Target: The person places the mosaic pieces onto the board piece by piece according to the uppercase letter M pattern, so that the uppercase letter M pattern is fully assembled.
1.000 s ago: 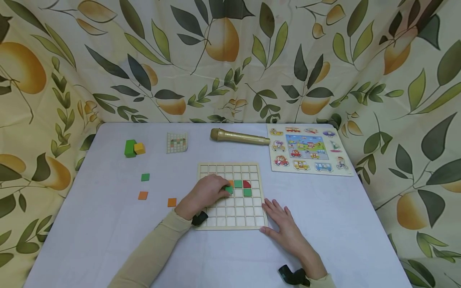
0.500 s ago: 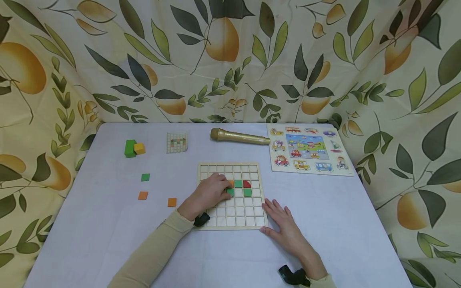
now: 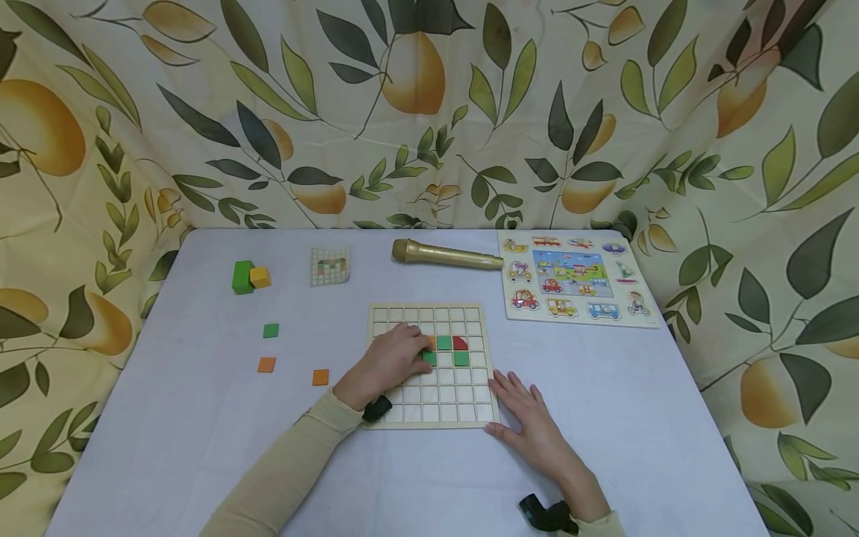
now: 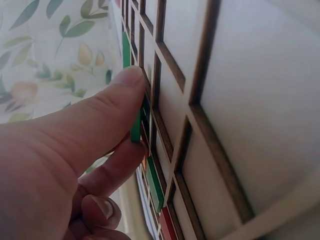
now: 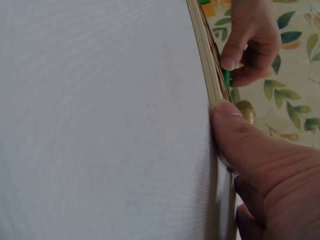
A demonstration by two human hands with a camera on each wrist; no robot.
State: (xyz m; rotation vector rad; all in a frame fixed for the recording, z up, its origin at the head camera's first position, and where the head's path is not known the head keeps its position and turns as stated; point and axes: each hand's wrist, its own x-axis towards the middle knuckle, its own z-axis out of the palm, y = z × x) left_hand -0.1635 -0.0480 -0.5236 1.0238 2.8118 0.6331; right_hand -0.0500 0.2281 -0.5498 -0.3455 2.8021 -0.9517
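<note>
My left hand (image 3: 389, 362) pinches a small green square tile (image 4: 135, 129) between thumb and index finger, at the grid board (image 3: 429, 414). Most of the tile is hidden by the thumb in the left wrist view. On the board around it lie an orange tile (image 3: 432, 344) partly covered by the fingers, a green tile (image 3: 444, 342), a red tile (image 3: 459, 343) with one rounded corner, and another green tile (image 3: 461, 359). With fingers spread, my right hand (image 3: 533, 429) rests along the board's right edge, its thumb at the rim near the front corner.
Left of the board lie a loose green tile (image 3: 271, 330) and two orange tiles, one (image 3: 266, 365) farther out than the other (image 3: 321, 377). Behind are a green block (image 3: 242, 277), a yellow block (image 3: 260, 277), a pattern card (image 3: 330, 267), a gold microphone (image 3: 446, 256) and a vehicle puzzle board (image 3: 570, 309).
My left hand has shifted very slightly right with the green tile, which shows a little more beside the fingertips. My right hand has stayed in place.
</note>
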